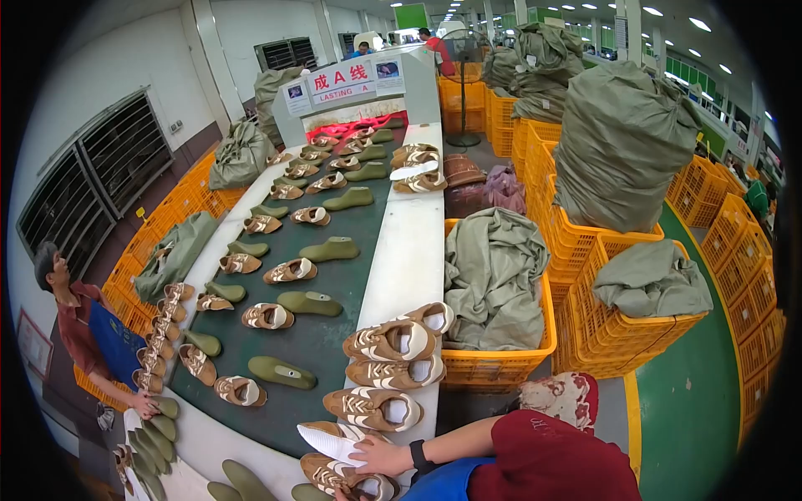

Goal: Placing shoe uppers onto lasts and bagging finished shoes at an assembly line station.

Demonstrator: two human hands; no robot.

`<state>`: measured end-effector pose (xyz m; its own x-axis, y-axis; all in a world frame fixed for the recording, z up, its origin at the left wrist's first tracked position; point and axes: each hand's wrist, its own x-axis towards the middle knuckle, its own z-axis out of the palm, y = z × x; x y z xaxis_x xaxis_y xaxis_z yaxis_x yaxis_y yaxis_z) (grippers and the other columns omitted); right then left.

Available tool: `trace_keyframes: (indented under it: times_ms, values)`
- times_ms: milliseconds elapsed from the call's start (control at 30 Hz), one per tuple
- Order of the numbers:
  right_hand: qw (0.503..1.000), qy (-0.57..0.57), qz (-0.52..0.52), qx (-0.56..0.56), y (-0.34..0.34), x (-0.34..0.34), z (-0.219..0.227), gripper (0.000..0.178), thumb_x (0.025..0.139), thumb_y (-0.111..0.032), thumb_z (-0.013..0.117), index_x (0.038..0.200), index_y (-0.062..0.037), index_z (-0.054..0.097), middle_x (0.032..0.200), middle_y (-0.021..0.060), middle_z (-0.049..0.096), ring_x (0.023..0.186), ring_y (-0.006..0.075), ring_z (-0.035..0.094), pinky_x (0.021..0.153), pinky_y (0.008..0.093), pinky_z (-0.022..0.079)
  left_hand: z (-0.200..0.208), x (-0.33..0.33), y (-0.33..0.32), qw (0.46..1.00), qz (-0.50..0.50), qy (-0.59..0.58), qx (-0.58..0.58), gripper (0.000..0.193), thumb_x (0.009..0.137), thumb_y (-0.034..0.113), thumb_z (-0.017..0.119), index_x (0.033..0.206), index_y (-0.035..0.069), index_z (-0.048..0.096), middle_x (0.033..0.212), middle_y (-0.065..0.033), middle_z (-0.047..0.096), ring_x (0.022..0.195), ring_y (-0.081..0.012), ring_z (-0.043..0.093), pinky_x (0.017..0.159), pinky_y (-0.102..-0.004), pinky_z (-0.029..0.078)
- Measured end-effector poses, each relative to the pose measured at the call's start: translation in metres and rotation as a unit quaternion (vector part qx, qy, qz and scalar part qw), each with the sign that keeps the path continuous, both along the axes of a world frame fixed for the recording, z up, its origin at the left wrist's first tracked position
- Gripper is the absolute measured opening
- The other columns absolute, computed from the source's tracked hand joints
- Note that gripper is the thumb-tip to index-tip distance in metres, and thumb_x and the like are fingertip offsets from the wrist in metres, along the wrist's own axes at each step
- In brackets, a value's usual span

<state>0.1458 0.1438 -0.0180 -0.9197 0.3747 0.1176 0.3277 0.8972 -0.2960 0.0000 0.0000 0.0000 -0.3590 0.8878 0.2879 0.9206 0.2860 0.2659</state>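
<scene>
My right hand [374, 458], with a black band on the wrist, reaches in from the lower right. Its fingers close on a brown sneaker [332, 442] tipped so that its white sole faces out. Just below, at the lower edge, a bit of my left hand [342, 495] shows against another brown sneaker [328, 473]; most of that hand is cut off. Beyond my right hand, several brown-and-cream sneakers [368, 407] line the white ledge [399, 250]. Green shoe lasts [282, 372] and more sneakers [267, 316] lie in rows on the dark green conveyor belt [326, 359].
Across the belt at left, a person in a blue apron [117, 342] has a hand by several green lasts [153, 442]. Yellow crates [501, 367] with grey-green cloth and sacks [626, 150] stand on the right. A white machine housing [422, 92] spans the belt's far end.
</scene>
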Motion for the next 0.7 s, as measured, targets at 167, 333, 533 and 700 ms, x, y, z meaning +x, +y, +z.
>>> trace_keyframes:
  times_ms: [167, 333, 533, 700]
  values:
    - [1.000, 0.014, 0.004, -0.002, -0.006, 0.007, 0.012, 0.030, 0.075, -0.020, 0.054, 0.105, -0.0201, 0.057, 0.125, 0.0107, 0.044, 0.118, 0.0297, 0.037, 0.094, 0.0509, 0.027, 0.013, 0.010, -0.004, 1.000, -0.007, -0.009, 0.009, 0.050, 0.068, 0.028, 0.065, 0.113, 0.007, 0.053, 0.087, -0.0193, 0.054, 0.081, -0.0380, 0.050, 0.072, -0.0463, 0.041]
    - [0.993, 0.067, -0.013, 0.095, -0.003, 0.006, -0.011, 0.024, 0.078, -0.026, 0.050, 0.100, -0.0289, 0.060, 0.114, 0.0058, 0.051, 0.107, 0.0271, 0.046, 0.087, 0.0501, 0.033, -0.010, 0.000, -0.005, 0.997, -0.030, -0.053, -0.049, 0.061, 0.064, 0.027, 0.064, 0.118, 0.003, 0.046, 0.094, -0.0204, 0.053, 0.086, -0.0359, 0.049, 0.075, -0.0461, 0.039]
    - [0.995, 0.081, -0.012, -0.053, 0.021, 0.006, 0.032, 0.048, 0.067, -0.017, 0.062, 0.114, -0.0158, 0.053, 0.123, 0.0140, 0.046, 0.112, 0.0308, 0.043, 0.093, 0.0434, 0.034, 0.015, -0.004, 0.013, 1.000, -0.020, -0.003, 0.010, 0.049, 0.066, 0.020, 0.065, 0.111, 0.006, 0.052, 0.085, -0.0126, 0.054, 0.082, -0.0303, 0.051, 0.076, -0.0414, 0.040]
    - [0.861, 0.219, -0.034, -0.458, 0.038, 0.014, 0.059, 0.046, 0.077, -0.015, 0.062, 0.120, -0.0078, 0.047, 0.122, 0.0112, 0.046, 0.114, 0.0247, 0.045, 0.095, 0.0358, 0.037, 0.014, -0.005, 0.000, 0.997, 0.018, -0.041, -0.055, 0.050, 0.069, 0.024, 0.063, 0.115, 0.009, 0.051, 0.093, -0.0120, 0.055, 0.091, -0.0289, 0.051, 0.089, -0.0454, 0.036]
